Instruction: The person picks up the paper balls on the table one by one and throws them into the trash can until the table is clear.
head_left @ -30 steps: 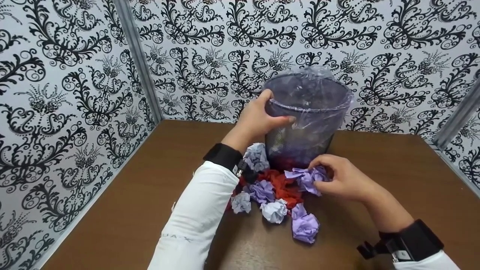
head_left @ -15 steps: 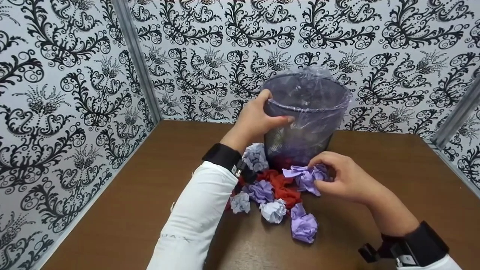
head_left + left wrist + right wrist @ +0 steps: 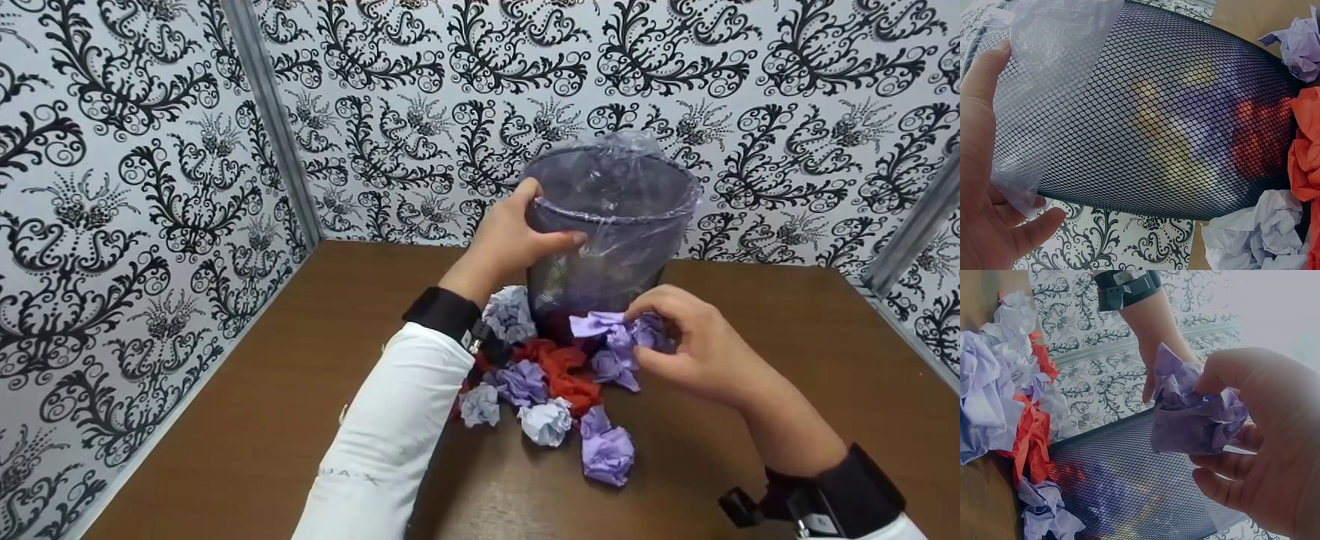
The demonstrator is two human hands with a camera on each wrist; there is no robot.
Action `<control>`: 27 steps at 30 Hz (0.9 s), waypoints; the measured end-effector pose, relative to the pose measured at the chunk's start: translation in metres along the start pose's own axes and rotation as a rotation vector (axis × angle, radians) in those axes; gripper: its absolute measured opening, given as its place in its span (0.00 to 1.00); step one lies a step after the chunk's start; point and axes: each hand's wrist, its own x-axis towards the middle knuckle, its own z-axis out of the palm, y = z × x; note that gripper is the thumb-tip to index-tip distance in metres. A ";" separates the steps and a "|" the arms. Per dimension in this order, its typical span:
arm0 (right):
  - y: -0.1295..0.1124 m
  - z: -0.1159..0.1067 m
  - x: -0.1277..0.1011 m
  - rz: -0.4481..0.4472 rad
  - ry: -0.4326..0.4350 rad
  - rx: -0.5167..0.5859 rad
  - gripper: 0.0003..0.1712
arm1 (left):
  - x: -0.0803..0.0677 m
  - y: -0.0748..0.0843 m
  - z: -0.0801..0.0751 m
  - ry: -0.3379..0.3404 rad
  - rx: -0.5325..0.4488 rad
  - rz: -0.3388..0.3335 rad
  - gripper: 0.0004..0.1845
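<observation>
Left hand (image 3: 517, 240) grips the mesh bin (image 3: 600, 247) rim. Right hand (image 3: 694, 349) pinches a crumpled purple paper (image 3: 619, 337) just before the bin; likely light, soft, best pinched by its folds.

Black mesh bin (image 3: 600, 247), lilac and red paper balls (image 3: 555, 382), brown table (image 3: 262, 420).

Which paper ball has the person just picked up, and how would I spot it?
Find the black mesh bin lined with clear plastic on the brown table. Paper balls lie at its foot. It is the purple paper ball that the right hand pinches, the only one held.
</observation>
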 end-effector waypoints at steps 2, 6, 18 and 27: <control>-0.002 -0.003 0.000 0.031 0.013 -0.005 0.22 | 0.001 0.000 0.000 0.003 0.014 0.004 0.41; -0.004 -0.007 0.001 0.064 0.046 -0.022 0.22 | 0.002 0.000 0.000 -0.001 0.011 0.004 0.41; -0.049 -0.026 0.011 0.074 0.135 0.046 0.21 | 0.000 -0.001 -0.001 -0.035 -0.060 -0.002 0.40; -0.038 -0.033 0.015 0.075 0.144 0.046 0.22 | -0.001 0.001 -0.002 -0.030 -0.054 -0.016 0.40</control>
